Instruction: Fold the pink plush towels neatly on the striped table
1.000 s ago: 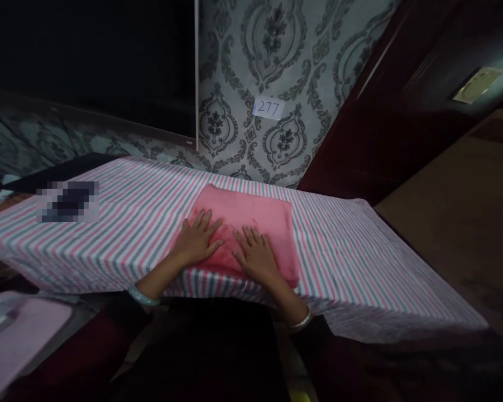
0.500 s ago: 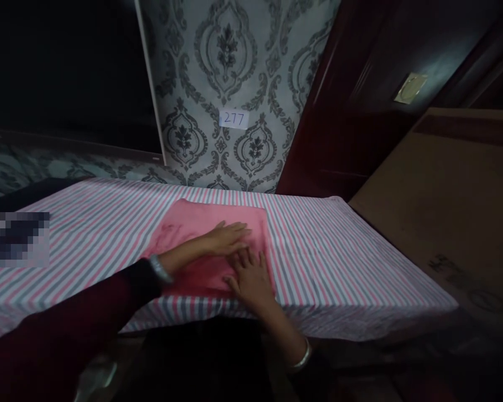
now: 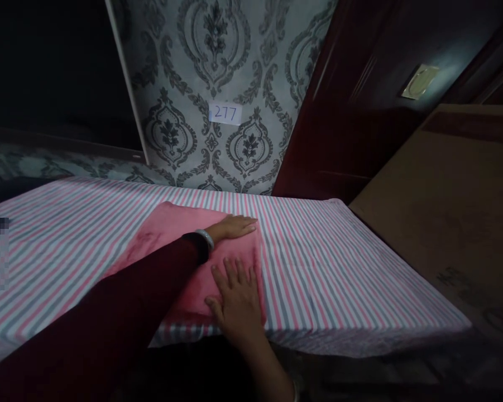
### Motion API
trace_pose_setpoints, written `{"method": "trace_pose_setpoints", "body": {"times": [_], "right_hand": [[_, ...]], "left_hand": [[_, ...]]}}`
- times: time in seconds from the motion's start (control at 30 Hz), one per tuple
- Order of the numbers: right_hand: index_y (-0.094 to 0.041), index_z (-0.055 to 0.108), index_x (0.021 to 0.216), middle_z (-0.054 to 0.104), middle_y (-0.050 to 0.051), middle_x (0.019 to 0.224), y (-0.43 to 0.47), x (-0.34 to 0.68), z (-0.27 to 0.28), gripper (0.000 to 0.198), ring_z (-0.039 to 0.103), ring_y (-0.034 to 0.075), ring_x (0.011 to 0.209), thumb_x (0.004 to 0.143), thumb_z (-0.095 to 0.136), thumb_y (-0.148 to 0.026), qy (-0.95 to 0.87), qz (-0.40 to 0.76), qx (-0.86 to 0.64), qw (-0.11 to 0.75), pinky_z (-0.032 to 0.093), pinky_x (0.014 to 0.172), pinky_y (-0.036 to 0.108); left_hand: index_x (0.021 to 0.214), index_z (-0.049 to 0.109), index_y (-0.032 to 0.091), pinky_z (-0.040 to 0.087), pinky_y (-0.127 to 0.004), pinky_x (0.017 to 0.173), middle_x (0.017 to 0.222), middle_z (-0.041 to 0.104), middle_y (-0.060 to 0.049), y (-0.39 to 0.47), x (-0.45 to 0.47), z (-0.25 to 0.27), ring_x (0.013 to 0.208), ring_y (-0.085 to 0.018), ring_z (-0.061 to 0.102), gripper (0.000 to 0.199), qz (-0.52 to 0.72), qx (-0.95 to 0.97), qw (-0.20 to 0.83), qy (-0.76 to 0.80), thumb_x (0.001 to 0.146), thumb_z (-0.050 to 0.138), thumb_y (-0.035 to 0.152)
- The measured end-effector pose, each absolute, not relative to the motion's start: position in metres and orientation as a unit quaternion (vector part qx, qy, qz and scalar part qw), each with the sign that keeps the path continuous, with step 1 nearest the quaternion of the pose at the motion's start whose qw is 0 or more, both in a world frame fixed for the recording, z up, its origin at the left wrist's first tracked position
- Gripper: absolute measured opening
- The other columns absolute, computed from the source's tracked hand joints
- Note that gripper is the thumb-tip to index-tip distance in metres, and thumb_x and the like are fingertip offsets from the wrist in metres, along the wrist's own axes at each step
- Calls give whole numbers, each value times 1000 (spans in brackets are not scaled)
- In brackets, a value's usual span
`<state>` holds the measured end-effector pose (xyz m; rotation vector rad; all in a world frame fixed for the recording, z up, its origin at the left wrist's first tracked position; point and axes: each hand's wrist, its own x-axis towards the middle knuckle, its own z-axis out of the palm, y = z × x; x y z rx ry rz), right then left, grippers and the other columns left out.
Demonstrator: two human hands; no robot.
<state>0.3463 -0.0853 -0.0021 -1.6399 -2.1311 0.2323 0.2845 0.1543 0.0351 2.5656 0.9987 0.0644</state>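
A pink cloth [image 3: 151, 231] lies spread on a table covered with a striped tablecloth [image 3: 314, 268]. My left hand [image 3: 233, 226] rests flat near the cloth's far right corner, its fingers stretched out toward the right edge. Closer to me, my right hand [image 3: 238, 298] lies on the near right part of the cloth with its fingers spread. Neither hand grips anything. My left sleeve and forearm cover part of the cloth's near left side. Whether the cloth is folded in layers I cannot tell.
A large cardboard box [image 3: 452, 190] stands to the right of the table. Behind are a patterned wall with a paper label [image 3: 225, 113] reading 277, a dark screen [image 3: 54, 72] at left and a dark red door [image 3: 339, 111]. The table's front edge runs just before me.
My left hand has slid away and to the right, toward the far corner of the cloth. The right hand has moved slightly nearer, and the two hands are farther apart. The view has shifted a little.
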Motion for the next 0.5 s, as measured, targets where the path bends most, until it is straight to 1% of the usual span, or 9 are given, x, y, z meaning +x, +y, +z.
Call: {"method": "trace_pose_setpoints", "body": {"times": [0.07, 0.13, 0.23, 0.3, 0.33, 0.4, 0.5], "right_hand": [[-35, 41, 160, 29, 3, 170, -85, 346, -2, 64, 20, 35, 159, 101, 52, -58, -772, 77, -597, 204, 19, 126, 64], [-35, 41, 160, 29, 3, 170, -84, 346, -2, 63, 20, 35, 159, 101, 52, -57, -775, 64, -600, 189, 19, 126, 65], [-33, 40, 160, 28, 5, 170, -83, 346, -4, 64, 21, 36, 158, 102, 52, -54, -777, 51, -601, 177, 17, 125, 66], [-33, 40, 160, 28, 6, 170, -84, 348, -3, 63, 21, 36, 158, 102, 52, -53, -779, 46, -603, 164, 18, 125, 66], [-33, 40, 160, 28, 6, 170, -84, 348, 0, 62, 21, 36, 158, 102, 52, -52, -780, 46, -604, 156, 18, 125, 66], [-32, 41, 160, 29, 8, 170, -85, 349, 8, 61, 22, 36, 158, 103, 52, -50, -781, 50, -607, 142, 19, 124, 66], [-29, 46, 157, 33, 11, 169, -79, 344, 28, 55, 24, 36, 157, 105, 49, -48, -795, 57, -585, 146, 20, 124, 65]], "left_hand": [[162, 36, 29, 18, -55, 127, 168, 37, -5, 158, 286, 34, 156, -28, 30, 69, 30, 915, 193, 352, 104, 20, 63], [161, 37, 28, 18, -55, 127, 168, 38, -5, 157, 288, 33, 155, -28, 32, 67, 33, 920, 174, 349, 104, 20, 59], [161, 38, 22, 10, -62, 126, 166, 39, -12, 148, 291, 37, 154, -35, 32, 66, 42, 923, 100, 369, 105, 25, 54], [160, 39, 20, 5, -65, 126, 166, 39, -16, 139, 290, 43, 155, -37, 29, 66, 56, 922, 59, 378, 104, 30, 54], [160, 40, 20, 5, -65, 126, 166, 38, -16, 135, 286, 47, 156, -37, 28, 66, 59, 923, 60, 375, 104, 32, 54], [160, 41, 25, 5, -61, 127, 168, 36, -10, 127, 274, 56, 157, -34, 25, 64, 52, 929, 107, 350, 104, 33, 55], [158, 43, 28, 6, -51, 129, 167, 38, 0, 118, 241, 67, 157, -27, 28, 58, 34, 934, 182, 306, 107, 26, 50]]}}
